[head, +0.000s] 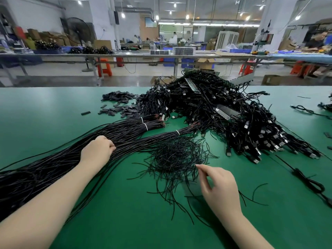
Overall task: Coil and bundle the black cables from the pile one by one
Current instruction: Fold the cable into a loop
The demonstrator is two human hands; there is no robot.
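1. The room is bright, and the light comes from many white lamps on the ceiling.
2. The lamps glow with soft rings of glare.
3. The green worktop is lit evenly, with a small dark shadow under the right hand.
4. Straight lines bend near the edges of the picture.
5. The far back looks soft and blurry, and the near things look sharper.

left hand curled, gripping; right hand raised, fingertips pinched
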